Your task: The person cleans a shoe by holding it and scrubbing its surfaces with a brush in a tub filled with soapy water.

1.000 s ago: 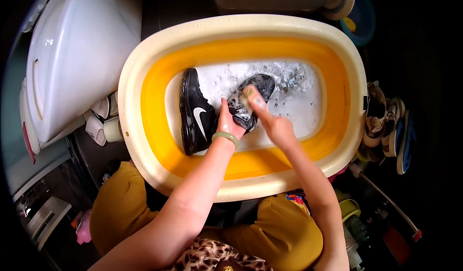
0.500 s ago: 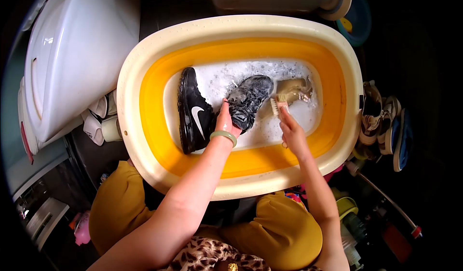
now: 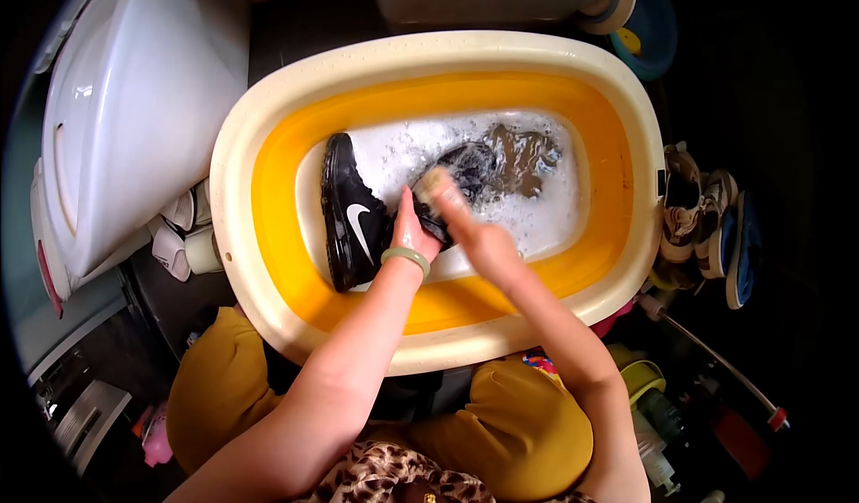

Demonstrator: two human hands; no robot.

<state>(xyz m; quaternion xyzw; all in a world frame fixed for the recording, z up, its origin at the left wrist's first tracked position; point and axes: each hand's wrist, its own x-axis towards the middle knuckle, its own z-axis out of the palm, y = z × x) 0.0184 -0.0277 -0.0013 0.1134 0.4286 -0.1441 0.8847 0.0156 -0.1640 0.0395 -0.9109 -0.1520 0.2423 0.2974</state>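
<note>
In a yellow and cream basin [image 3: 295, 311] of foamy water [image 3: 394, 136], my left hand [image 3: 417, 233] grips a wet black sneaker [image 3: 470, 165] near its heel. The toe of that sneaker points up and right, partly under suds. My right hand [image 3: 483, 245] holds a scrub brush [image 3: 437, 188] over the sneaker's upper, blurred by motion; I cannot tell whether the bristles touch it. Another black sneaker [image 3: 347, 217] with a white swoosh rests against the basin's left side, left of my left hand. A green bangle [image 3: 407, 260] circles my left wrist.
Several shoes [image 3: 707, 221] stand on the floor right of the basin. A white fixture [image 3: 152, 109] rises at the left, with pale shoes [image 3: 179, 239] below it. A long rod [image 3: 716, 360] and bottles [image 3: 658, 467] lie at the lower right.
My right hand has moved the brush left and up, from beside the sneaker to above it. The sneaker's toe has dipped lower into the suds. My left hand keeps its hold.
</note>
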